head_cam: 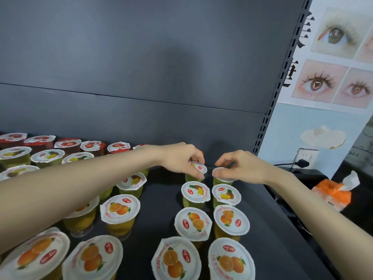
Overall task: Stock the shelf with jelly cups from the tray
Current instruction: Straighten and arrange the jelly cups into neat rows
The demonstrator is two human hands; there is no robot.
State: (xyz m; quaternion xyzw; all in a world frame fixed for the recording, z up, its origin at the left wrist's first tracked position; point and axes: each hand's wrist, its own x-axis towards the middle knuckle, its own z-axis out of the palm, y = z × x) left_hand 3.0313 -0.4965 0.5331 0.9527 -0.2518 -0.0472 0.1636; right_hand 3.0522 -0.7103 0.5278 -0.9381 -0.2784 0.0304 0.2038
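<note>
My left hand [181, 160] reaches across the dark shelf [159, 201] and pinches the rim of a pineapple jelly cup [198, 168] at the back of the right-hand group; my fingers cover most of its lid, so only a sliver of the white foil and a red logo shows. My right hand [238, 165] grips the neighbouring cup [222, 175] the same way, thumb on the near edge of the lid, fingertips curled over the far edge. That lid's picture is hidden under my hand, so I cannot tell its flavour for sure; only the greenish body below suggests pineapple. Both cups appear to stand on the shelf, though their bases are blocked by the cups in front.

Just in front of them stand two more pineapple cups [195, 191], then two rows of orange cups [193, 222], the nearest pair cut off by the lower edge of view. My left forearm [80, 182] crosses over the left group and hides several cups there; an orange cup [120, 209] and a pineapple cup [132, 180] show beside it. Along the back panel [141, 67] a row of red strawberry cups [67, 143] runs left, partly cut off at the edge. No tray is visible. To the right, beyond the slotted upright [282, 77], sits an orange tissue pack [333, 193].
</note>
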